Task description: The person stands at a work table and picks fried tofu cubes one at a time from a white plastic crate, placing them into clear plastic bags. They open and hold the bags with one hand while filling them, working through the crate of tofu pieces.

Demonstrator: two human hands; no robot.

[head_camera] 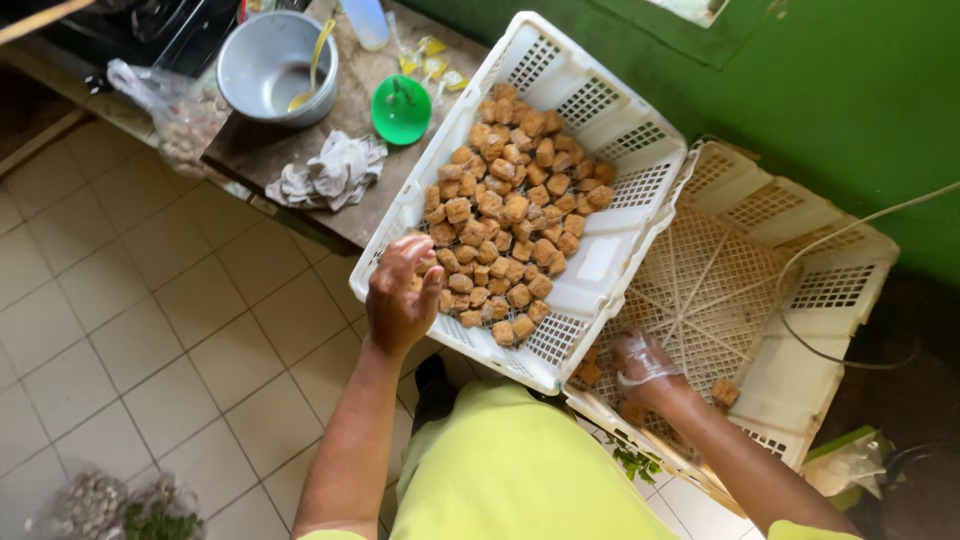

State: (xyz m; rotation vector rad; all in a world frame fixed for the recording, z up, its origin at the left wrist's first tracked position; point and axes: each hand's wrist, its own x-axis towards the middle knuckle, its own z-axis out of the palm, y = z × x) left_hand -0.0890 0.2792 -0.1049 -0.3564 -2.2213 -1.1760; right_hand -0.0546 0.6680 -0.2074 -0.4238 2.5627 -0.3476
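— Where are the hands?

— The left hand (400,292) rests at the near edge of the white slotted plastic crate (610,250), its fingers (418,252) loosely curled over the golden-brown fried cubes (510,215) piled there. I cannot tell if it grips one. The right hand (645,368), covered in a thin clear plastic glove, reaches into the cream lattice-bottomed plastic crate (800,290) lying lower to the right, fingers bent down near a few loose cubes; whether they hold any is hidden.

— And the crates?

— The white one sits tilted, its far end on the dark wooden table (300,140), overlapping the cream one.

— What else is on the table?

— A grey metal pot (265,60) with a yellow spoon (312,62), a green round plastic lid (401,110) and a crumpled grey cloth (330,172). Pale floor tiles (150,300) lie below.
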